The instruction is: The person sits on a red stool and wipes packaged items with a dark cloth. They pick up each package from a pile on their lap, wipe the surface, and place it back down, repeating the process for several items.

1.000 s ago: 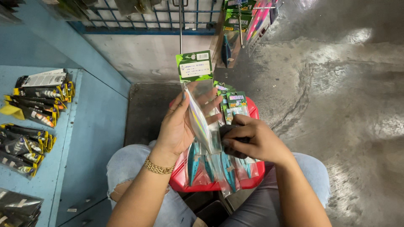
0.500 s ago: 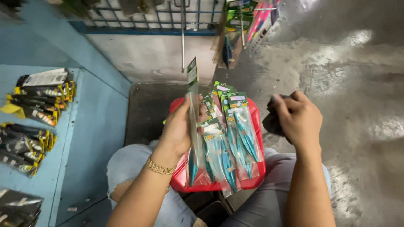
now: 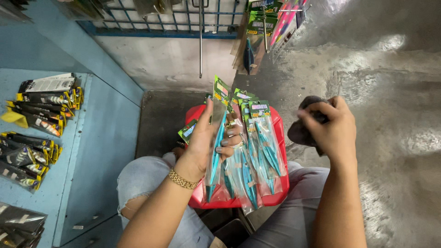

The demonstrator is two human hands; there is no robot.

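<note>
Packets point(image 3: 257, 151) of blue lures lie stacked in the red tray point(image 3: 280, 183) on your lap. Your left hand point(image 3: 206, 142) pinches one packet point(image 3: 216, 138) upright above the tray's left side, thumb along its near face, fingers curled behind it. Your right hand point(image 3: 333, 126) is off to the tray's right, fingers closed around a dark cloth point(image 3: 303, 131).
</note>
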